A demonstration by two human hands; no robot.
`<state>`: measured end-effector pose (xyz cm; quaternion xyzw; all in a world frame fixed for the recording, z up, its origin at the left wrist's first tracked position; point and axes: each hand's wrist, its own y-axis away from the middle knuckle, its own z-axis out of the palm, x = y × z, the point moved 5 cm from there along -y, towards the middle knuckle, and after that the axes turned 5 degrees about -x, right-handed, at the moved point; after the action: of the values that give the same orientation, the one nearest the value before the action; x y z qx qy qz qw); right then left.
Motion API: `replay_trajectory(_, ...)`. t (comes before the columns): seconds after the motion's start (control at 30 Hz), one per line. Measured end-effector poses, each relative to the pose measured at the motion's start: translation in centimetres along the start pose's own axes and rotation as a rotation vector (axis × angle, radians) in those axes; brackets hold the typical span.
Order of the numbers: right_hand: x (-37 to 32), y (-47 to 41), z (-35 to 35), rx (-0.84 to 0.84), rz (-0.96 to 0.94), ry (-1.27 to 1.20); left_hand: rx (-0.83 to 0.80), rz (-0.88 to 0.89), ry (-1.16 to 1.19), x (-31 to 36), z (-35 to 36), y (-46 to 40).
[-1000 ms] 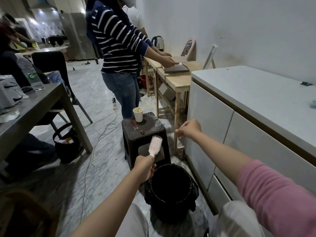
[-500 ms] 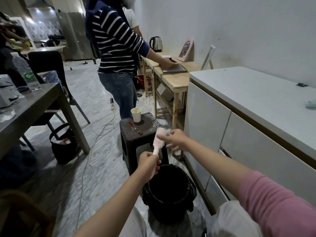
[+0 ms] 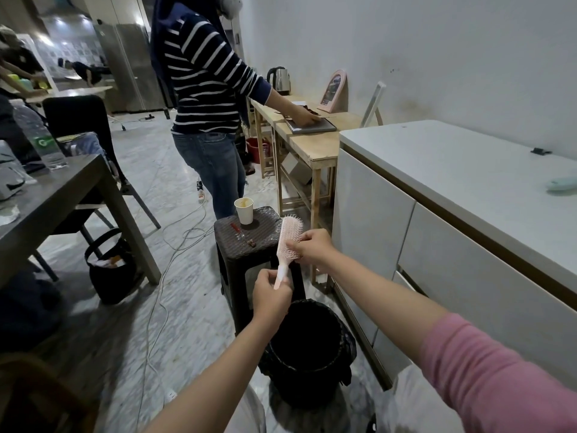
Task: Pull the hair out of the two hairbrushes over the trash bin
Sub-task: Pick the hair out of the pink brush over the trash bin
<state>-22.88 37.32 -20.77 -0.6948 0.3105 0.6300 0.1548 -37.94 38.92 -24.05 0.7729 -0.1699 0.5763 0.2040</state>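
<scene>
While the pink brush is held up for picking, things stand thus:

Brush: pink hairbrush (image 3: pixel 288 242) upright-ish, tilted a bit, bristles facing R hand; handle low, head up. It sits between the two hands, above and slightly beyond the bin mouth.

L hand: left hand (image 3: pixel 271 296) curled round the handle's lower end, holding brush steady w/ head sticking up. Prob. gripped low so the whole bristle face stays free for the other hand.

R hand: right hand (image 3: pixel 310 246) at the bristle pad, fingers bunched & pinching among the bristles, thumb side toward the brush. Looks like it's pinching hair, but strands too fine to see, so can't tell if any is caught.

Bin: black trash bin (image 3: pixel 307 348) w/ dark liner, directly below L hand, nearer the body than the brush head. Placed so pulled hair drops in; brush head is a bit fwd of the rim, so I'd judge loose hair could miss unless carried back over.

2nd brush: a pale green thing (image 3: pixel 562 184) on the white counter (image 3: pixel 452 170), well off to the right of R hand; blurred, can't tell what it is.

Stool: dark stool (image 3: pixel 249 239) just beyond both hands, paper cup (image 3: pixel 244 210) on it.

Step, my guess: still on 1st brush, the second yet to do.
</scene>
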Motion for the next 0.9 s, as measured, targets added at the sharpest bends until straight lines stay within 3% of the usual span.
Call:
replay_trajectory(0.27, -0.7, 0.2, -0.3, 0.106, -0.038, 0.329, 0.024, 0.063, -0.237, -0.1, -0.7, 0.2)
replay_trajectory(0.43, -1.2, 0.4, -0.1, 0.039, -0.132, 0.621, -0.039, -0.002, -0.260, -0.6, -1.0, -0.6)
replay_trajectory(0.63, -1.4, 0.7, -1.4, 0.012, -0.182, 0.587, -0.014, -0.205, -0.107, -3.1, -2.3, -1.8)
replay_trajectory(0.9, -1.0, 0.3, -2.1, 0.040, -0.220, 0.496, -0.238, -0.224, 0.065, -2.3, -0.1, -0.5)
